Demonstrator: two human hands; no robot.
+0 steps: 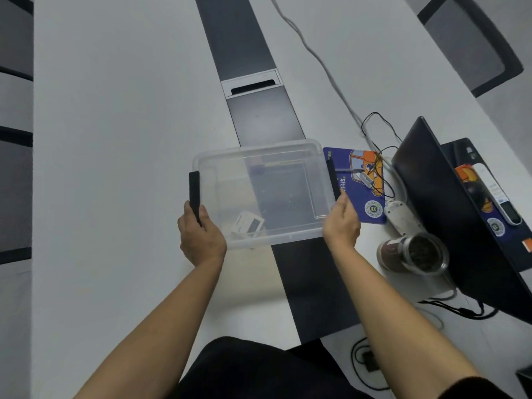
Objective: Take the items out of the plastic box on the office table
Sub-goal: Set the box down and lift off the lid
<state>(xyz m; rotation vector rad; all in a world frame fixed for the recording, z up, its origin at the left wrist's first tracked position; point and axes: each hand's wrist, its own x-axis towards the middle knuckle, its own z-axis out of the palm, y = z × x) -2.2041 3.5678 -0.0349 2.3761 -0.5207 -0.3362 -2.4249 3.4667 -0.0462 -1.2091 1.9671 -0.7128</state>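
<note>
A clear plastic box (pixel 290 236) sits across the white office table (pixel 121 133) and its dark centre strip. It has a black latch on each short side. My left hand (pixel 201 234) grips the left black latch (pixel 194 191). At the box's right near corner, my right hand (pixel 342 223) holds the lower end of the right black latch (pixel 332 180). Inside the box, near my left hand, lies a small white device with a grey screen (pixel 247 224). A small purple-grey item (pixel 257 168) shows at the far wall; I cannot tell whether it is inside.
Right of the box lie a blue and orange pad (pixel 359 203), black and grey cables (pixel 377 131), a white power strip (pixel 401 217), a glass jar with dark contents (pixel 414 254) and an open dark laptop (pixel 449 214). A cable hatch (pixel 252 83) lies beyond the box.
</note>
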